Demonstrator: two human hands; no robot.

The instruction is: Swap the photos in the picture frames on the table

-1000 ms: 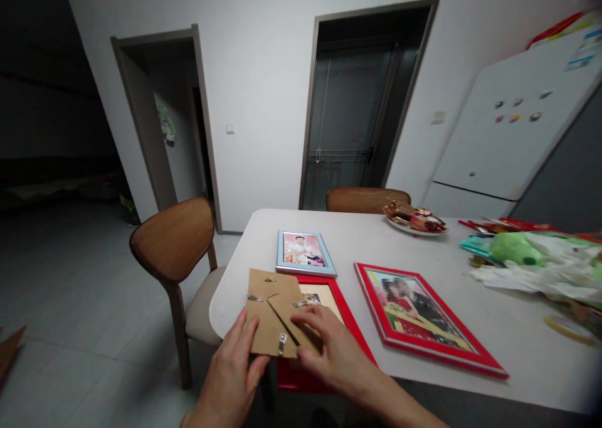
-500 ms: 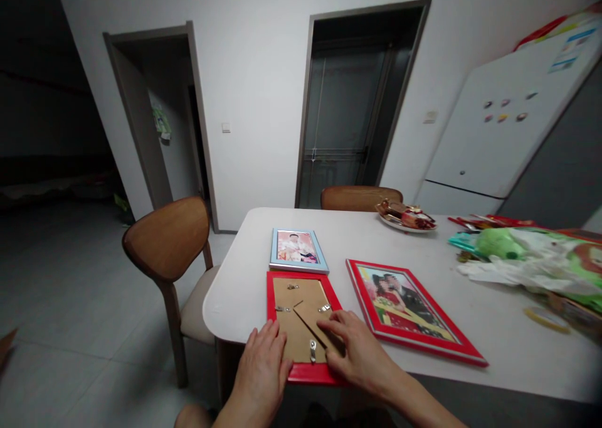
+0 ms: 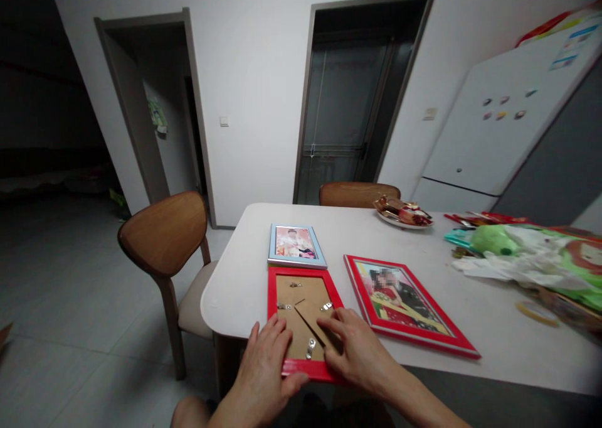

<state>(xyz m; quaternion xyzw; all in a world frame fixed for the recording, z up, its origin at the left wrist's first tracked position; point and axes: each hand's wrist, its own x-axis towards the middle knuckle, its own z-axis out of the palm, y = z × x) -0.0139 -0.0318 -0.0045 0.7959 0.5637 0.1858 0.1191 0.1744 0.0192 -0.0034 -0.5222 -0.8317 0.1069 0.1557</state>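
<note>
A red picture frame (image 3: 333,285) lies face down at the table's front edge, its brown backing (image 3: 301,321) and metal clips showing. My left hand (image 3: 266,368) rests on the frame's lower left side, fingers over the edge and thumb at the bottom rail. On the lower right, my right hand (image 3: 355,346) has thumb and fingers round the backing's stand flap. Just beyond is a light blue frame (image 3: 296,246) with a photo, face up. To the right a larger red frame (image 3: 409,302) also lies face up.
A plate of wrapped items (image 3: 403,212) is near the table's far edge. Green and white plastic packaging (image 3: 522,252) and a tape roll (image 3: 537,314) lie at right. Wooden chairs stand left (image 3: 164,233) and behind (image 3: 360,194) the white table (image 3: 230,290).
My left thumb has moved out from the frame's side down to its bottom rail. The view has shifted slightly. My right hand keeps nearly the same place.
</note>
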